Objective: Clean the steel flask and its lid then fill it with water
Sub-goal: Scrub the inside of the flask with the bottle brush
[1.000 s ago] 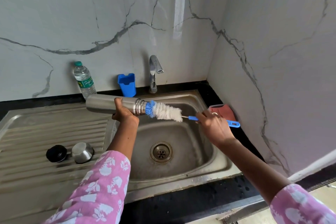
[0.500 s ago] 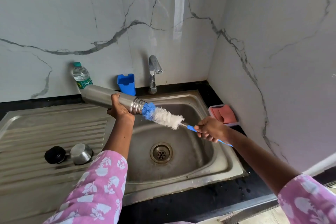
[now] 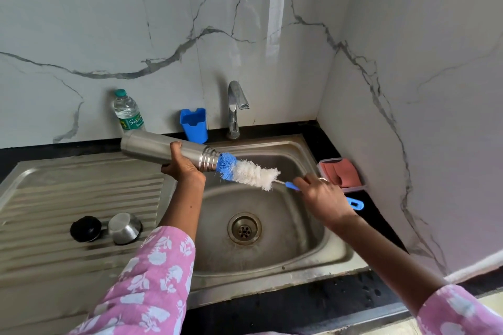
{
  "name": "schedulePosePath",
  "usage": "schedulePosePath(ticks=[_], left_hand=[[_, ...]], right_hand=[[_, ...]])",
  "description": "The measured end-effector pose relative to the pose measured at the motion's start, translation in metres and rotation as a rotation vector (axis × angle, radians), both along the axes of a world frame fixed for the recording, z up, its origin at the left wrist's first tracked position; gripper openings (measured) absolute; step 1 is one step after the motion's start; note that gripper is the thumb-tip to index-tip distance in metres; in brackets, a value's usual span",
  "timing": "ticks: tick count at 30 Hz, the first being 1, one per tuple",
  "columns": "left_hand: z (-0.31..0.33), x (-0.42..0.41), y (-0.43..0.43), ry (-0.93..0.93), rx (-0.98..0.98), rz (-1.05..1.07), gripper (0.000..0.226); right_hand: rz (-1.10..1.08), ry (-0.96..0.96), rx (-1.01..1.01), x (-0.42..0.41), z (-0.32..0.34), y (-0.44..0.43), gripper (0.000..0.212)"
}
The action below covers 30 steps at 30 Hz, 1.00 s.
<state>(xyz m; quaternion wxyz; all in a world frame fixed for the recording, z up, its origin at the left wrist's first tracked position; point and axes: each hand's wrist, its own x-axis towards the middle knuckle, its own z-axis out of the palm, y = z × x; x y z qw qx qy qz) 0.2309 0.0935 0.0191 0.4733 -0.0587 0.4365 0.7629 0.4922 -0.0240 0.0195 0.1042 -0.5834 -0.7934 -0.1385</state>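
**Q:** What are your hands holding?

**A:** My left hand (image 3: 182, 168) is wrapped round the middle of the flask (image 3: 152, 148). I hold it in the air, nearly level, with the base toward the back wall (image 3: 163, 22) and the open mouth pointing right, over the sink (image 3: 299, 228). My right hand (image 3: 324, 198) is closed round the blue handle of the brush (image 3: 253, 173), and the looped end sticks out past my palm.

**Q:** Is the brush inside?

**A:** Only just. The blue tip bristles sit at the flask's threaded mouth. The white bristles are all outside, hanging over the basin.

**Q:** How much room is there on the right?

**A:** Not much. My right hand is near the sink's right rim, and just beyond it is a tray (image 3: 341, 174) holding something pink. It stands on the black counter (image 3: 299, 304) close to the side wall (image 3: 422, 117).

**Q:** And behind the flask?

**A:** The water bottle (image 3: 128, 111) stands just behind the flask's base, from where I look. The blue cup (image 3: 193, 125) and the tap (image 3: 235, 109) stand further right along the back edge. The tap's spout is above and behind the brush, well apart from it.

**Q:** Where's the lid?

**A:** It's on the draining board (image 3: 68, 198) to the left of my forearm. The steel cap (image 3: 124, 228) and the black stopper (image 3: 85, 228) lie side by side there. The drain (image 3: 244, 228) is in plain view below my hands.
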Motion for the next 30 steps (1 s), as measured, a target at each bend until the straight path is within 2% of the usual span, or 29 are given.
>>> schedulePosePath(ticks=[3,5,7,10,13,15,17,18,26,28,30], left_hand=[[0.001,-0.001,0.001,-0.024,-0.014,0.014,0.055],[0.001,-0.003,0.001,-0.026,-0.020,0.030,0.053],[-0.001,-0.004,0.001,-0.029,-0.018,0.036,0.053],[-0.002,-0.004,0.000,-0.035,-0.009,0.048,0.052],[-0.001,-0.006,0.000,-0.045,0.002,0.052,0.053],[-0.001,-0.006,0.001,-0.040,0.008,0.047,0.053],[0.000,-0.005,0.002,-0.030,0.025,0.049,0.051],[0.000,-0.005,0.002,-0.029,0.035,0.047,0.050],[0.002,-0.002,0.000,-0.041,0.064,0.034,0.050],[0.003,-0.001,-0.001,-0.036,0.054,0.014,0.053],[0.004,0.000,0.000,-0.024,0.053,0.015,0.053]], right_hand=[[0.056,-0.058,0.322,-0.001,-0.012,-0.002,0.023],[0.092,-0.052,0.366,0.000,-0.014,0.000,0.024],[0.123,0.004,0.292,0.003,-0.018,0.005,0.028],[0.067,0.216,0.037,-0.001,-0.007,0.005,0.020],[-0.149,0.455,-0.407,-0.003,0.010,0.012,0.022],[-0.164,0.743,-0.587,-0.007,0.014,0.015,0.023],[-0.187,1.046,-0.686,-0.007,0.014,0.018,0.027],[-0.217,1.125,-0.758,-0.006,0.014,0.017,0.027],[-0.379,1.324,-1.429,0.011,0.021,0.019,0.024],[-0.389,1.349,-1.510,0.015,0.021,0.019,0.022],[-0.379,1.376,-1.482,0.016,0.019,0.016,0.023]])
